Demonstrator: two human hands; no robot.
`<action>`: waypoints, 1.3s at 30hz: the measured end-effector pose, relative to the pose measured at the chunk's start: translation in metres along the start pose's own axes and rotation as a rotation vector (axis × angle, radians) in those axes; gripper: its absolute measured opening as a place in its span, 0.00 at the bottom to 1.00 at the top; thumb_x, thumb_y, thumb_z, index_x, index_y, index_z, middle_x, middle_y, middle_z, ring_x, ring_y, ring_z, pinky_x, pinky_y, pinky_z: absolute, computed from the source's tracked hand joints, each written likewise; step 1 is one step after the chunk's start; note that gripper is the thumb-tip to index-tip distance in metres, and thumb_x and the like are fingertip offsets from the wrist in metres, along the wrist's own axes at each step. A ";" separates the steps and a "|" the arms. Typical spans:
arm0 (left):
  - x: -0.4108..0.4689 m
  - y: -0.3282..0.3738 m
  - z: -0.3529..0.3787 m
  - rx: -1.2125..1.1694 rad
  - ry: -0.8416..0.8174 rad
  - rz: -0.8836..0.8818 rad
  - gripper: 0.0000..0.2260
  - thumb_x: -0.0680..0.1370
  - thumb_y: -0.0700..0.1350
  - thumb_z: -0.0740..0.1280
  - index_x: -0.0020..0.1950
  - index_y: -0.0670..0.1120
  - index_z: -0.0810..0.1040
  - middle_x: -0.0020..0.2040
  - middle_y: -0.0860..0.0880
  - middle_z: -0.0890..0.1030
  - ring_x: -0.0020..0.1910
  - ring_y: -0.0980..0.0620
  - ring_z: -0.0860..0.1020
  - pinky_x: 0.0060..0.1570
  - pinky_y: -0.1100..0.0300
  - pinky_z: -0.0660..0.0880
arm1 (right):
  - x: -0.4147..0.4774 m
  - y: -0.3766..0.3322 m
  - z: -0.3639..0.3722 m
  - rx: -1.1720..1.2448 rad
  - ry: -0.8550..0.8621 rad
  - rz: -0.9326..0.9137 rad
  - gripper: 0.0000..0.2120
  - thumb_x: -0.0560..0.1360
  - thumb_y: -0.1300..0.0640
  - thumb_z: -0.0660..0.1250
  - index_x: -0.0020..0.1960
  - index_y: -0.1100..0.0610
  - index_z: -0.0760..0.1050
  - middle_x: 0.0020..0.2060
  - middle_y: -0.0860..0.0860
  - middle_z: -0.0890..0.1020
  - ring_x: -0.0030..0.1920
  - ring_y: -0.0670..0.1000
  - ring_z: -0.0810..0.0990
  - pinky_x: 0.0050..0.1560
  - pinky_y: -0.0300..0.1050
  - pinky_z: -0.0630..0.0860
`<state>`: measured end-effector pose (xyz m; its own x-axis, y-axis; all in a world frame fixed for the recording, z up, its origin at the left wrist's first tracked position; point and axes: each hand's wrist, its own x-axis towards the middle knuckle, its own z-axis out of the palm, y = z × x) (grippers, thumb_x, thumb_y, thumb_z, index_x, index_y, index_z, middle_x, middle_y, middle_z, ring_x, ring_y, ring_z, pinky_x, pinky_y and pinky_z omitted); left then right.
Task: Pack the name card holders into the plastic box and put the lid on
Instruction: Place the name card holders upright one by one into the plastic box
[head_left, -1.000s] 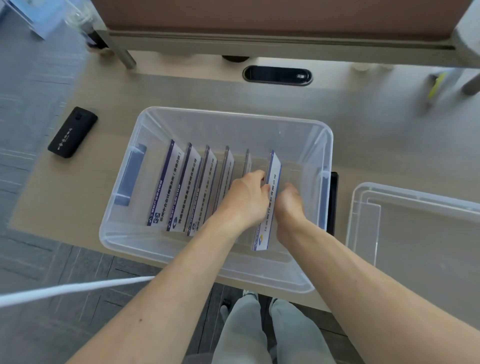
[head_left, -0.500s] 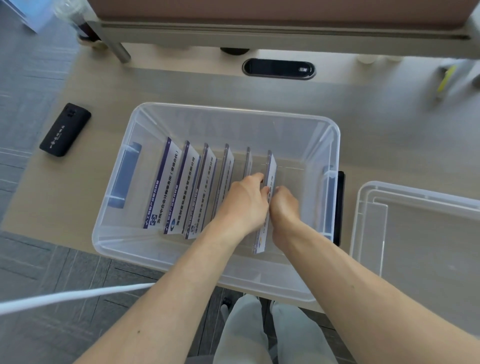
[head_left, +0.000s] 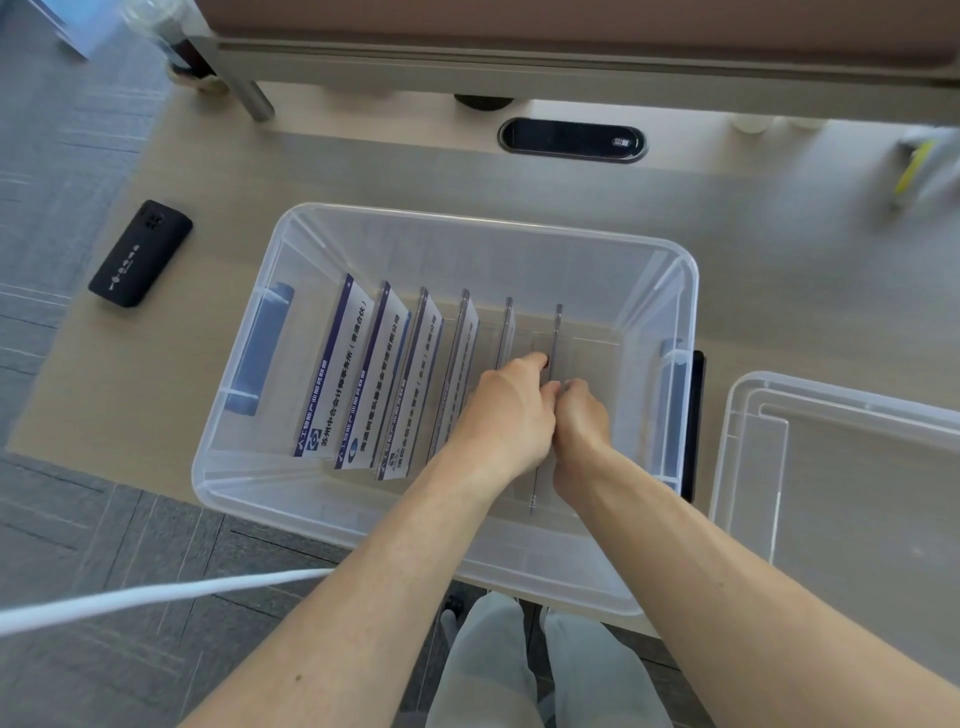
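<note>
Plastic box (head_left: 483, 223): 6th holder (head_left: 557, 332), tilted 1 s ago, now upright in row. L hand (head_left: 506, 410) + R hand (head_left: 582, 415) fingers (head_left: 537, 361) pinch its top; lid (head_left: 831, 392) off, beside box.

Your clear box (head_left: 322, 519) holds six upright holders (head_left: 337, 364) in a row (rightmost seen edge-on); the lid (head_left: 852, 519) lies beside it.

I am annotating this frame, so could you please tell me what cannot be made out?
Head view:
Rightmost card holder: edge-on, print unreadable; left hand and right hand cover its middle.
Lid: cut off by right edge.
Yellow item, top right: blurred.
Black object beyond plastic box: mostly hidden.
</note>
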<state>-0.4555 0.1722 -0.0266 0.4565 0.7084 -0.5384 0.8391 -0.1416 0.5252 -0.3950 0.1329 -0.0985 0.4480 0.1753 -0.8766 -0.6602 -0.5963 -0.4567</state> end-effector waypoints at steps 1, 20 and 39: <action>0.000 0.000 0.000 -0.001 0.002 -0.003 0.20 0.84 0.50 0.60 0.75 0.47 0.71 0.62 0.39 0.83 0.61 0.38 0.81 0.59 0.48 0.78 | 0.000 0.000 0.000 0.001 -0.003 -0.002 0.26 0.70 0.47 0.52 0.59 0.55 0.79 0.68 0.56 0.76 0.61 0.60 0.78 0.53 0.51 0.74; 0.000 0.000 -0.003 0.050 0.030 -0.006 0.18 0.85 0.49 0.60 0.73 0.47 0.72 0.64 0.40 0.82 0.61 0.40 0.82 0.58 0.47 0.80 | -0.024 -0.013 -0.007 -0.004 -0.089 0.020 0.14 0.80 0.57 0.52 0.48 0.58 0.76 0.64 0.61 0.77 0.40 0.53 0.76 0.31 0.43 0.68; -0.005 0.004 -0.003 0.081 0.039 -0.008 0.16 0.85 0.48 0.59 0.72 0.46 0.73 0.62 0.40 0.83 0.59 0.40 0.83 0.57 0.47 0.81 | -0.039 -0.020 -0.012 -0.017 -0.102 0.030 0.15 0.81 0.57 0.52 0.46 0.59 0.76 0.41 0.56 0.80 0.37 0.52 0.75 0.33 0.44 0.68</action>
<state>-0.4557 0.1704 -0.0196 0.4388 0.7361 -0.5155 0.8647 -0.1897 0.4651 -0.3920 0.1285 -0.0534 0.3643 0.2358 -0.9009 -0.6616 -0.6154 -0.4285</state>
